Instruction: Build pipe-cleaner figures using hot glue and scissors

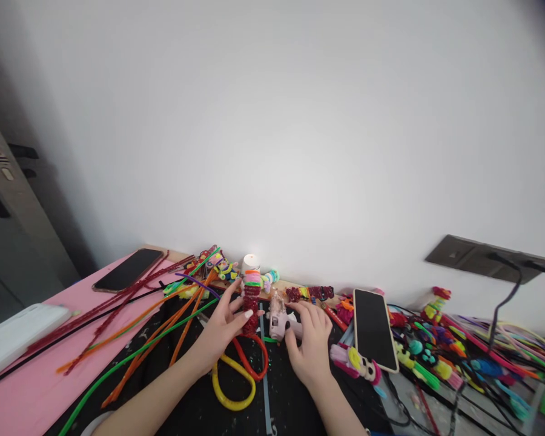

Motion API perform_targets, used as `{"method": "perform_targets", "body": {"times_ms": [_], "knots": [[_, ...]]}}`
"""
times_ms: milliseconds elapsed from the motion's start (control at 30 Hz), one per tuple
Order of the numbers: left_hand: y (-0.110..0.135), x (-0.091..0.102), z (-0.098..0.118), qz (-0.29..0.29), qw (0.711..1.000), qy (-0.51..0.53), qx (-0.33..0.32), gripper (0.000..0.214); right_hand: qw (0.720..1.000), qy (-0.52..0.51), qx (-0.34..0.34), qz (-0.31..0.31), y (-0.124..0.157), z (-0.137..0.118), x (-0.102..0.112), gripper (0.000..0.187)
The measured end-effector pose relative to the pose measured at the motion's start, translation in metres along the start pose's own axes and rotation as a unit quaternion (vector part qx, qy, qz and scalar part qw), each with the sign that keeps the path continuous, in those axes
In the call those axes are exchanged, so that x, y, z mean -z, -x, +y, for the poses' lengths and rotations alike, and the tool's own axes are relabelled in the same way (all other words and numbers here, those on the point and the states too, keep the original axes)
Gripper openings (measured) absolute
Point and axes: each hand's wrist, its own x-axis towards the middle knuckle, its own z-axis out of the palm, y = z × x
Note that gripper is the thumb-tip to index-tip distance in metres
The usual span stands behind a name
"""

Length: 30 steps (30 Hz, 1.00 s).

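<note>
My left hand (222,330) grips an upright dark red fuzzy pipe-cleaner figure (251,303) with bright pink, orange and green rings on top. Fingers and thumb pinch its lower part. My right hand (309,345) lies on a small pale pink glue gun (279,321) that stands on the black mat (272,399), its nozzle pointing up close to the figure. A red loop (258,363) and a yellow loop (231,387) of tubing lie under the hands.
Long orange, green and red pipe cleaners (154,339) fan out to the left over a pink board (22,393). A black phone (128,269) lies at far left, another phone (375,330) leans at right. Many colourful craft pieces (440,357) and cables crowd the right. A wall socket (485,257) sits on the white wall.
</note>
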Motion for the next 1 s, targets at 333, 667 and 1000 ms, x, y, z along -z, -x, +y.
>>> {"method": "perform_targets", "body": {"times_ms": [333,667,1000], "knots": [[0.015,-0.013,-0.010,-0.114,0.986,-0.117,-0.014,0.071,0.991,-0.122,0.030,-0.037,0.010,-0.019,-0.012,0.006],[0.018,-0.016,0.003,-0.133,0.945,-0.292,-0.065,0.072,0.973,-0.224,-0.041,0.025,0.010,-0.015,-0.015,0.019],[-0.025,0.051,0.028,0.157,0.762,-0.610,-0.149,0.052,0.969,-0.228,-0.081,0.047,0.011,-0.002,-0.018,0.030]]}}
